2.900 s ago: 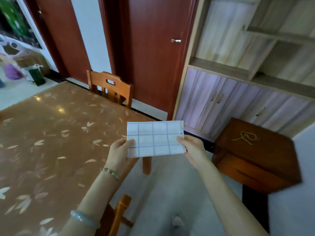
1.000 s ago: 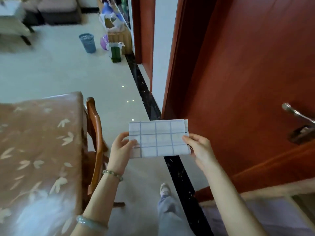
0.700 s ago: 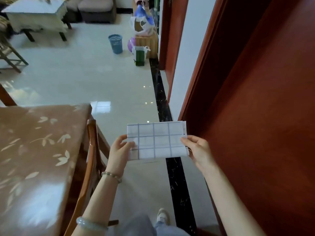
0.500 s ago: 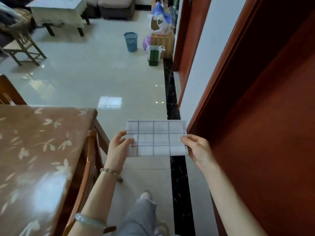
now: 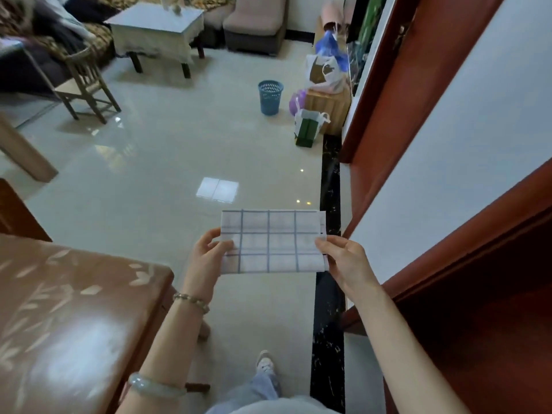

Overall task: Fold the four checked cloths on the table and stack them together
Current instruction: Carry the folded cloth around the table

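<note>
You have turned further from the brown leaf-patterned table [image 5: 74,309]; more living-room floor shows now. The folded white cloth with blue checks [image 5: 273,242] hangs in the air, your left hand [image 5: 209,255] and right hand [image 5: 343,258] pinching its short edges. No stack or other cloths visible; stacking remains.

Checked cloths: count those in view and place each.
1. The checked cloth is held up over the floor, left hand pinching its left edge, right hand its right edge. Others may be out of view.
</note>
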`<state>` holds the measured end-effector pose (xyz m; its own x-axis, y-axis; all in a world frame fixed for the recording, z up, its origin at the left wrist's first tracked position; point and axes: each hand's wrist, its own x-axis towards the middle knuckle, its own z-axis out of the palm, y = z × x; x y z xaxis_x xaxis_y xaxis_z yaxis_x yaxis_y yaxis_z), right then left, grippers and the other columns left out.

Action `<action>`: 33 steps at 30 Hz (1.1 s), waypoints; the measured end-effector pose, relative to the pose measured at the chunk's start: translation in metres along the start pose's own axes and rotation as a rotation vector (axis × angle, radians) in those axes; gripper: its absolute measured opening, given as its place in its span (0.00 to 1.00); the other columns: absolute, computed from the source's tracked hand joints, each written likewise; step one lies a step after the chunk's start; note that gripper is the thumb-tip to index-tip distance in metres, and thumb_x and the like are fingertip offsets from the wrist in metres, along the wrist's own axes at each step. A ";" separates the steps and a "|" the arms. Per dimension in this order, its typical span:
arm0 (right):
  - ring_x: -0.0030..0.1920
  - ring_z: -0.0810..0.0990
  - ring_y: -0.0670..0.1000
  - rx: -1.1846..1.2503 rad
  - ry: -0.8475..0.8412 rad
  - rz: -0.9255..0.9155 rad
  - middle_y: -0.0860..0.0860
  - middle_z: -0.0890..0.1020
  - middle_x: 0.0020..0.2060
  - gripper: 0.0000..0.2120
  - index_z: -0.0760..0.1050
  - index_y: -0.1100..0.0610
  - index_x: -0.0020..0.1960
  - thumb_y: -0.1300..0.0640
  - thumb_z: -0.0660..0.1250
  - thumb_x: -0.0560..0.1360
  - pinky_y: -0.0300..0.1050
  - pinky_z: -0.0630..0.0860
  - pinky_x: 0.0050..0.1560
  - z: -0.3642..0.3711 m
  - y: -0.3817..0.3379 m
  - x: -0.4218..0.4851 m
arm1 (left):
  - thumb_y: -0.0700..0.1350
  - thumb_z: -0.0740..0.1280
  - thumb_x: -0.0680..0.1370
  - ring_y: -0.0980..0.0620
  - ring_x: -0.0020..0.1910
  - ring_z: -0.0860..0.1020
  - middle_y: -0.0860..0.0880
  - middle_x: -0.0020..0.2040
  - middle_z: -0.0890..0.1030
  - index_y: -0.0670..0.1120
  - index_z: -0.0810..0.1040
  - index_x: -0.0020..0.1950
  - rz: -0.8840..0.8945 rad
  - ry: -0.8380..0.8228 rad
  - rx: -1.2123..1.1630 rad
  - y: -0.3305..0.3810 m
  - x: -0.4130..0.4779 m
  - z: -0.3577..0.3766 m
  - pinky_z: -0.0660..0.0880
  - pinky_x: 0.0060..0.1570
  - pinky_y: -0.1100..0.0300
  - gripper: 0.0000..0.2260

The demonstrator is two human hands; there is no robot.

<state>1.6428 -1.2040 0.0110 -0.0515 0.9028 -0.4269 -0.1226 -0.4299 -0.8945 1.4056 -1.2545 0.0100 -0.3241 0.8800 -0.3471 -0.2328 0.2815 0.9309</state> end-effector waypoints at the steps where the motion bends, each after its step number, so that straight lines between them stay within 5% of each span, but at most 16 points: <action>1: 0.55 0.82 0.58 -0.002 -0.017 0.002 0.60 0.84 0.50 0.10 0.80 0.64 0.53 0.63 0.70 0.73 0.53 0.76 0.61 0.008 -0.010 0.018 | 0.40 0.68 0.69 0.53 0.34 0.78 0.53 0.35 0.82 0.48 0.77 0.52 0.002 0.015 -0.007 0.007 0.018 0.001 0.73 0.35 0.57 0.12; 4: 0.52 0.82 0.56 -0.021 -0.070 0.002 0.58 0.85 0.47 0.09 0.80 0.64 0.53 0.63 0.70 0.74 0.49 0.78 0.56 0.030 -0.034 0.065 | 0.34 0.64 0.76 0.55 0.33 0.77 0.54 0.34 0.81 0.48 0.76 0.50 0.006 0.069 -0.005 0.025 0.065 0.001 0.73 0.31 0.60 0.10; 13: 0.39 0.81 0.50 -0.072 -0.272 0.078 0.53 0.83 0.37 0.03 0.81 0.61 0.44 0.66 0.68 0.74 0.44 0.76 0.47 0.129 -0.084 0.209 | 0.37 0.68 0.73 0.51 0.39 0.78 0.49 0.43 0.82 0.48 0.76 0.53 -0.023 0.288 -0.100 0.061 0.184 -0.035 0.75 0.41 0.55 0.11; 19: 0.35 0.83 0.47 -0.134 -0.465 0.121 0.52 0.84 0.35 0.04 0.80 0.62 0.44 0.67 0.67 0.74 0.38 0.79 0.37 0.214 -0.121 0.312 | 0.34 0.64 0.76 0.61 0.30 0.79 0.57 0.32 0.82 0.52 0.75 0.48 -0.011 0.530 -0.165 0.092 0.268 -0.061 0.73 0.36 0.59 0.12; 24: 0.35 0.83 0.48 -0.195 -0.625 0.151 0.53 0.85 0.36 0.03 0.80 0.63 0.45 0.67 0.68 0.74 0.38 0.79 0.36 0.294 -0.157 0.387 | 0.36 0.66 0.76 0.47 0.46 0.80 0.48 0.46 0.83 0.51 0.76 0.52 0.010 0.691 -0.198 0.127 0.320 -0.084 0.75 0.52 0.47 0.10; 29: 0.36 0.83 0.49 -0.287 -0.775 0.182 0.53 0.84 0.36 0.03 0.80 0.63 0.46 0.66 0.68 0.74 0.40 0.80 0.40 0.368 -0.168 0.435 | 0.36 0.65 0.77 0.53 0.39 0.77 0.50 0.44 0.80 0.46 0.73 0.59 0.053 0.894 -0.249 0.143 0.350 -0.100 0.72 0.38 0.61 0.12; 33: 0.36 0.82 0.50 -0.359 -0.892 0.210 0.54 0.84 0.36 0.02 0.80 0.64 0.46 0.66 0.68 0.74 0.40 0.80 0.40 0.429 -0.166 0.454 | 0.40 0.65 0.77 0.50 0.39 0.75 0.51 0.49 0.79 0.47 0.73 0.62 0.033 1.019 -0.261 0.151 0.365 -0.130 0.74 0.45 0.50 0.13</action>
<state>1.2148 -0.7205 0.0226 -0.7849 0.4183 -0.4571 0.2756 -0.4250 -0.8622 1.1332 -0.9406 0.0094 -0.9236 0.1135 -0.3663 -0.3609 0.0656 0.9303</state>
